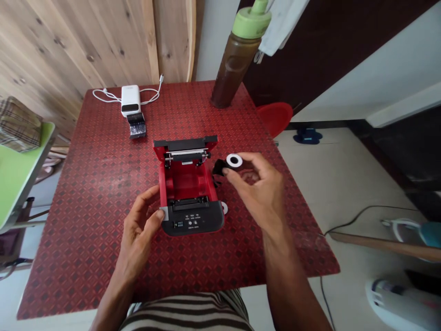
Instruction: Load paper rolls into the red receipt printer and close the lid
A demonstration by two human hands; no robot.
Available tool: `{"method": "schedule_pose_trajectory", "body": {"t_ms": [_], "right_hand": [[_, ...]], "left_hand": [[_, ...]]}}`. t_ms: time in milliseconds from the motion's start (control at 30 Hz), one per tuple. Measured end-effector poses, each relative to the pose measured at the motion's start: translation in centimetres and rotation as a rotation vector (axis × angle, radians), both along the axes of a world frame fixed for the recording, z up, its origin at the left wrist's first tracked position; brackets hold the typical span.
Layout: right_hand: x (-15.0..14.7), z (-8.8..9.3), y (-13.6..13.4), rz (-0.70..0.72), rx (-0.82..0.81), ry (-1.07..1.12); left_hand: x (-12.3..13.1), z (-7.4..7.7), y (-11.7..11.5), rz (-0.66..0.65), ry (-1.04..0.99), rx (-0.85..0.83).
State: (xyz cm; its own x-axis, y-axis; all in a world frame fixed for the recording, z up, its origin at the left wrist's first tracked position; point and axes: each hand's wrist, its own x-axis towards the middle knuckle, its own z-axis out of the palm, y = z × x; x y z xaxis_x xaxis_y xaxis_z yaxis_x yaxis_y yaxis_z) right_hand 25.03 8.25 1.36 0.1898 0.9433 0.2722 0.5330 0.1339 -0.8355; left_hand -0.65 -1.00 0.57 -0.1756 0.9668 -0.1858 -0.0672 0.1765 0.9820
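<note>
A red and black label printer (189, 220) sits on the table with its lid (186, 146) raised, and its red inner bay (182, 181) shows no roll inside. My left hand (139, 225) grips the printer's left side, thumb on the grey tab at the front corner. Beside the printer's right wall, my right hand (263, 184) pinches a small white paper roll (234, 160) with a dark hole, held above the table. Something black (219, 167) lies close to the roll; I cannot tell whether it is attached. A white round piece (225, 208) is partly hidden by the printer's right front corner.
At the back left lie a white power bank (130, 99), its white cable (151, 95) and a small black folded item (137, 125). A tall brown bottle (232, 64) with a green cap stands at the back right. The red patterned table (99, 184) ends near my lap.
</note>
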Motion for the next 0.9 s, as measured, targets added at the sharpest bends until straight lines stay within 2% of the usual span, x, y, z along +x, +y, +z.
{"method": "schedule_pose_trajectory", "body": {"t_ms": [133, 267, 900], "right_hand": [[-0.4, -2.2, 0.3, 0.077, -0.109, -0.042], [-0.5, -3.3, 0.4, 0.167, -0.163, -0.054], [0.8, -4.1, -0.4, 0.244, -0.139, -0.137]], "left_hand": [[0.1, -0.1, -0.1, -0.012, -0.02, 0.011], [0.0, -0.2, 0.0, -0.026, -0.034, 0.016], [0.0, -0.3, -0.2, -0.014, -0.009, 0.015]]}}
